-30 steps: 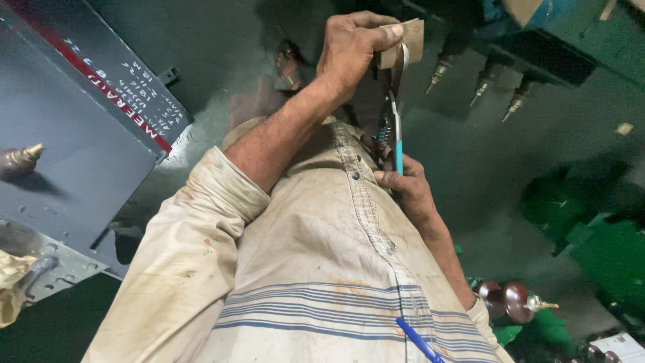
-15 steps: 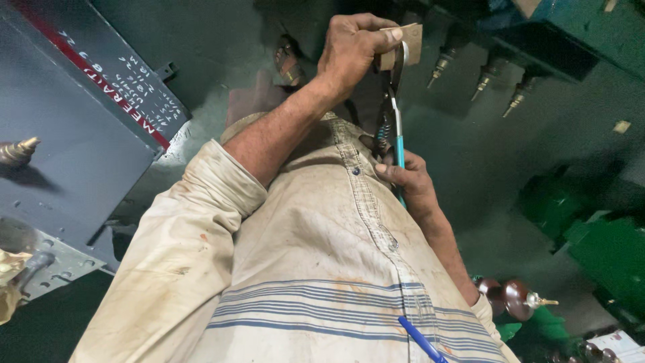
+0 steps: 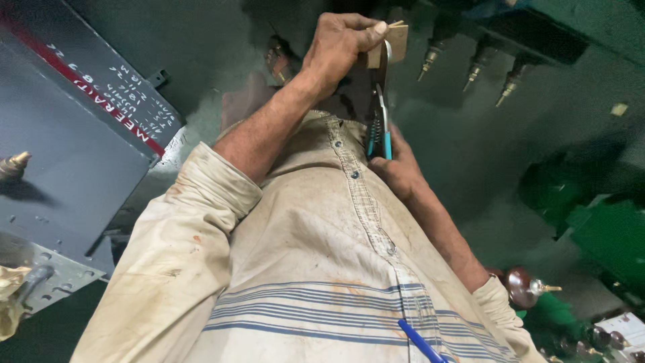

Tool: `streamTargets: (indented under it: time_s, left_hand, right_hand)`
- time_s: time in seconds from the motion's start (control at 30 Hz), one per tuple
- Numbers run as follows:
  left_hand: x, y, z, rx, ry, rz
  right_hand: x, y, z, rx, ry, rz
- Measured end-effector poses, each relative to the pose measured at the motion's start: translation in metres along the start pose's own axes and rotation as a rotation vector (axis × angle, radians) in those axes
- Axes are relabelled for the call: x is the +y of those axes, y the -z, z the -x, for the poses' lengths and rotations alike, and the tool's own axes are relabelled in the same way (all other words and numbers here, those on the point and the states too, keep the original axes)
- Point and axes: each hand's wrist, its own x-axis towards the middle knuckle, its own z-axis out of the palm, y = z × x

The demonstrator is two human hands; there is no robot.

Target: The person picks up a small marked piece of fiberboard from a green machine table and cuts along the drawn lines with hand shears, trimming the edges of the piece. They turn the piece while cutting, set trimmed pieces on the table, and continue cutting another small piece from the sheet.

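A small brown card (image 3: 396, 46) sits pinched in the left hand (image 3: 339, 47), directly above the right hand (image 3: 398, 168), which is clamped on blue-handled pliers (image 3: 380, 128).

Dark green workshop floor (image 3: 463, 154) lying beneath the scene, grey metal cabinet (image 3: 67, 168) with a red stripe standing on it at one side, green machine housings (image 3: 598, 222) resting on it opposite, brown insulators (image 3: 521, 286) sitting nearby.
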Motion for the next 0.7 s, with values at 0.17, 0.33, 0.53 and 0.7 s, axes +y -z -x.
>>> streamTargets:
  time_s: [0.17,0.33,0.53,0.7]
  left_hand:
    - [0.003,-0.001,0.005,0.023,-0.069,-0.027]
    - [0.001,-0.002,0.008,0.032,0.002,0.067]
    - [-0.013,0.000,0.003,0.024,0.139,0.382]
    - [-0.026,0.000,-0.004,0.014,0.091,0.420]
  right_hand:
    - [-0.001,-0.002,-0.003,0.025,-0.200,0.134]
    - [-0.002,-0.009,-0.009,0.147,-0.031,0.309]
    - [0.006,-0.014,-0.017,0.230,0.055,0.360]
    - [0.017,-0.013,-0.022,0.235,0.157,0.374]
